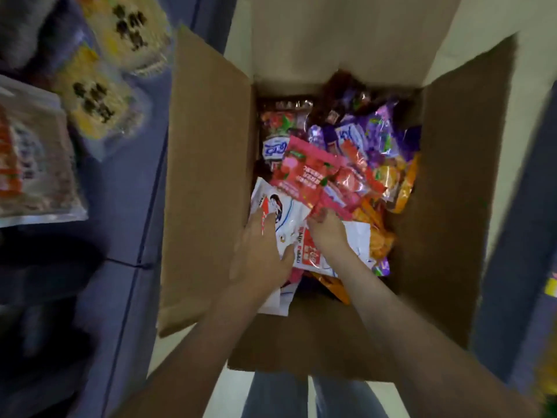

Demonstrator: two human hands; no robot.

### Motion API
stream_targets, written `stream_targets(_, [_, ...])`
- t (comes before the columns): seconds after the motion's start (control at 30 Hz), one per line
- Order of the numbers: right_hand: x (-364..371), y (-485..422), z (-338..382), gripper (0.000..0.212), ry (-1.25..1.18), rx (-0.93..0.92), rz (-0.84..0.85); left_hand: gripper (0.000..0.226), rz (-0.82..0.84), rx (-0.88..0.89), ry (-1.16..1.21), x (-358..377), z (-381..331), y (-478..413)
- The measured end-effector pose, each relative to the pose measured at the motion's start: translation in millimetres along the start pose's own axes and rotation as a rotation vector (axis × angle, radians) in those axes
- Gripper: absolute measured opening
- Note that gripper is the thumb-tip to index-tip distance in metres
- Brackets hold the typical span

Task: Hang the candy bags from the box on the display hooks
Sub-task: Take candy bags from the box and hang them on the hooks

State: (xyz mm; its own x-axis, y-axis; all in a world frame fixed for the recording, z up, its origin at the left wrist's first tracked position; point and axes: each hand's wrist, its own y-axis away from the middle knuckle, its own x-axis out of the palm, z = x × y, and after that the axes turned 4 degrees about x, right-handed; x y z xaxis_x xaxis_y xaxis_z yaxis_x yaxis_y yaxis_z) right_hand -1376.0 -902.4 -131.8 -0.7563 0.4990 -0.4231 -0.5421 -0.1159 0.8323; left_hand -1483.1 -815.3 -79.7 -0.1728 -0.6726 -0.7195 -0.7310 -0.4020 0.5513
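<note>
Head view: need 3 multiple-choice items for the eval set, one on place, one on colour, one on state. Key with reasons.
1. Where does the left hand lie?
A. flat on the white bag
B. on a cardboard flap
C. on the shelf at the side

2. Which bag does the right hand pinch?
A. a purple bag
B. an orange bag
C. the pink bag

3. How is the box?
A. taped shut
B. open, with bags inside
C. open and empty

Key:
1 A: its straight fingers press on the white bag inside the box.
2 C: its curled fingers close on the pink bag's near edge.
3 B: all flaps are folded out and many candy bags fill the bottom.
</note>
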Motion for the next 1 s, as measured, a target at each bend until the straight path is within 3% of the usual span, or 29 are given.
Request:
stream_targets(0.17, [18.0, -53.7, 17.7, 0.025, -0.302, 0.055, -0.205, 0.064, 0.039, -0.033, 0.104, 14.7, 24.0, -3.5])
stream_targets(0.3, [21.8, -68.2, 27.2, 0.023, -0.208, 0.108, -0.226, 0.058, -0.005, -0.054, 0.143, 10.9, 16.9, -7.1])
stream_targets(0.43, [30.6, -63.4, 21.3, 0.035, -0.100, 0.200, -0.210, 0.056, -0.041, -0.046, 0.131, 4.2, 1.4, -11.4])
stream_targets(0.57, [30.4, -66.9, 17.5, 0.028, -0.062, 0.170, -0.217, 0.056, -0.019, 0.029, 0.057, -1.4, -2.8, -18.7])
stream_targets(0.67, [27.1, -55.3, 20.0, 0.013, -0.093, -0.068, -0.314, 0.055, -0.010, 0.081, -0.022, -8.7, 1.9, -21.1])
stream_targets(0.8, [-9.1, -1.6, 40.1, 0.007, 0.058, -0.497, -0.415, 0.071, -0.022, 0.119, -0.046, -31.8, -10.4, 1.4])
stream_targets(0.9, [-61.2, 55.8, 65.0, 0.005, 0.160, -0.733, -0.374, 0.089, -0.199, 0.222, -0.171, -67.5, -36.6, 24.9])
stream_targets(1.0, [-114.3, 124.1, 90.3, 0.010, 0.338, -0.857, -0.241, 0.075, -0.441, 0.421, -0.460, -121.3, -80.6, 51.9])
